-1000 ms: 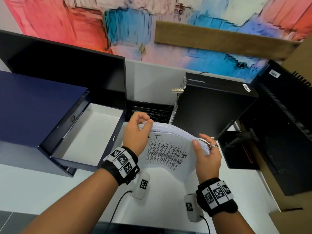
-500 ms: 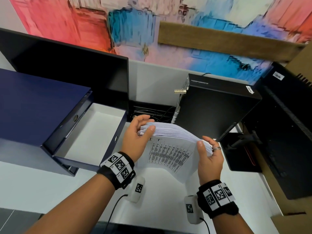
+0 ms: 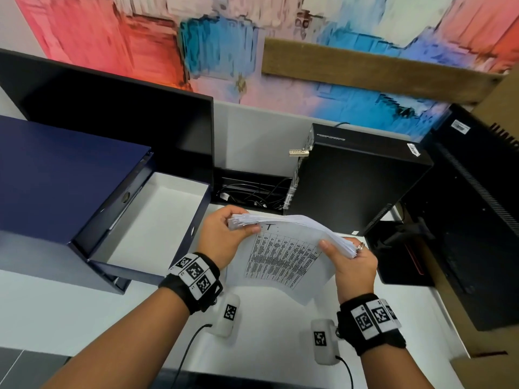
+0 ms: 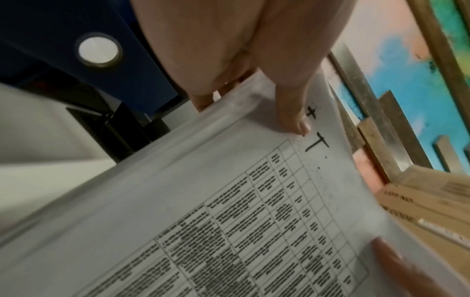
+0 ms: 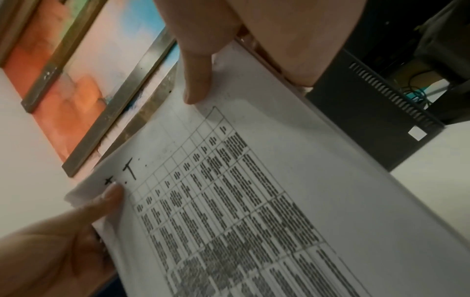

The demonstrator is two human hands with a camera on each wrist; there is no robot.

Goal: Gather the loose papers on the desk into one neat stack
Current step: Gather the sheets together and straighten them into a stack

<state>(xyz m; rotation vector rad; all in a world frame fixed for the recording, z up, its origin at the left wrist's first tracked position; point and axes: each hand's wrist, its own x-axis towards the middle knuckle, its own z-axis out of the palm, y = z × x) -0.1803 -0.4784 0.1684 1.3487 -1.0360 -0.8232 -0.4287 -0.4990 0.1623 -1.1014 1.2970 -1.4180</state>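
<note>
Currently the papers (image 3: 283, 248) are held bowed above the desk (image 3: 266, 332) near its back edge, pinched by the left hand (image 3: 222, 237) and right hand (image 3: 351, 262); squaring is judged underway, so edges should be tapped level next.

Your forearms are bare. Each wrist wears a black band (image 3: 193, 279) faced with white square-code tags, and a white camera pod (image 3: 228, 314) with its own tag and a black cable hangs beneath. A ring (image 3: 360, 246) sits on your right hand (image 3: 352, 266).
</note>
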